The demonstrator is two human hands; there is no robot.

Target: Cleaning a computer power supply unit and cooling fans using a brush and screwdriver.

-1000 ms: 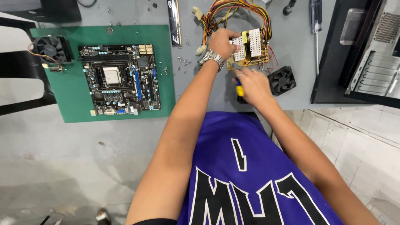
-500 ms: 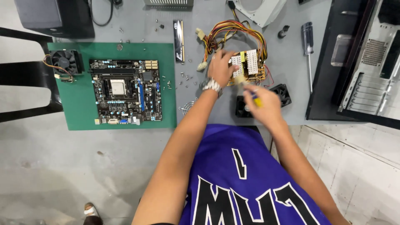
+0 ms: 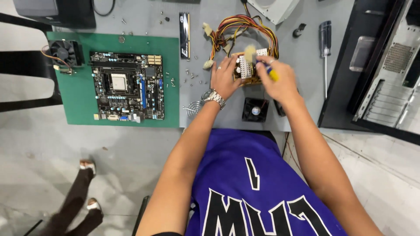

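left hand point(image 3: 225, 78): fingers spread flat, steadying power-supply board point(image 3: 246, 66)
right hand point(image 3: 280, 81): right of board, fingers closed round yellow-handled tool point(image 3: 272, 74), tip at board

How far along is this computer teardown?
Looks midway. Done: the motherboard lies out on the green mat, a small fan and loose screws sit on the table. In hand: the left hand steadies the power supply board while the right hand works a yellow-handled tool. The board's wire bundle remains attached.

Left hand point(image 3: 225, 78) flat, fingers spread, right hand point(image 3: 280, 81) curled, both arms outstretched
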